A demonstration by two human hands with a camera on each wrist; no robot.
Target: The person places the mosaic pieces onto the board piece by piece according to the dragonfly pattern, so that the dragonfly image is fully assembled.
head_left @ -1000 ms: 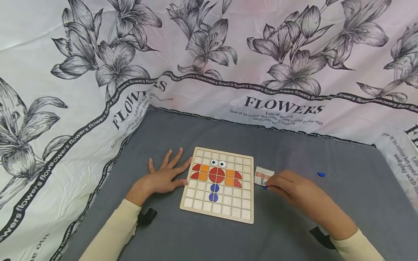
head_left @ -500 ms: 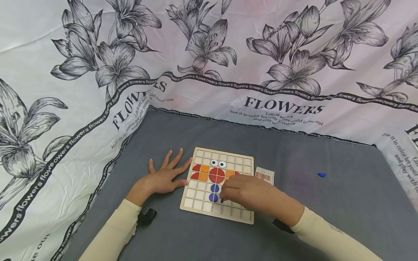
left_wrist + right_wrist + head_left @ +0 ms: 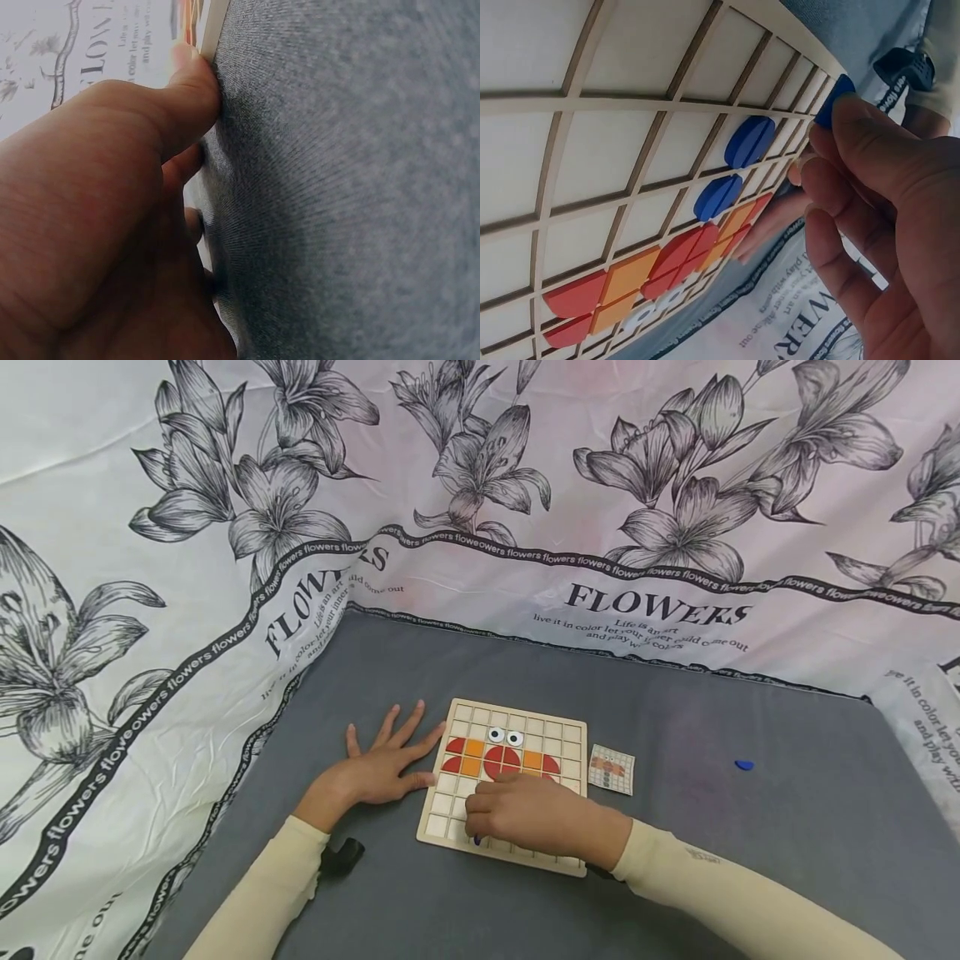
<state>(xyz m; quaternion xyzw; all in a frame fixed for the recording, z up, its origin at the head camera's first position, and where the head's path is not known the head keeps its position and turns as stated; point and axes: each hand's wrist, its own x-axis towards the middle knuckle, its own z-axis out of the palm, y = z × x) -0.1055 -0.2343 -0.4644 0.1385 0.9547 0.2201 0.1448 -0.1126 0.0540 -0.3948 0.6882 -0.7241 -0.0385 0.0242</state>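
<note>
In the head view my right hand (image 3: 528,812) hovers over the lower part of a wooden grid board (image 3: 442,806). Its thumb and fingers pinch a blue half-round tile (image 3: 834,101), seen in the right wrist view near the board's edge. My left hand (image 3: 381,774) lies spread on the table, thumb touching the board's left rim. On the board sit red tiles (image 3: 501,758), orange tiles (image 3: 472,757) and two eye tiles (image 3: 515,738). Two blue discs of half tiles (image 3: 750,142) show in the right wrist view; in the head view my right hand hides them.
A small picture card (image 3: 612,768) with a matching pattern lies right of the board. Farther right is one loose blue tile (image 3: 744,765). A grey cloth (image 3: 675,718) covers the table, with a flower-printed curtain (image 3: 480,468) behind and at the left.
My right hand has moved left from beside the card to above the board's lower rows, carrying the blue tile. My left hand has stayed in place.
</note>
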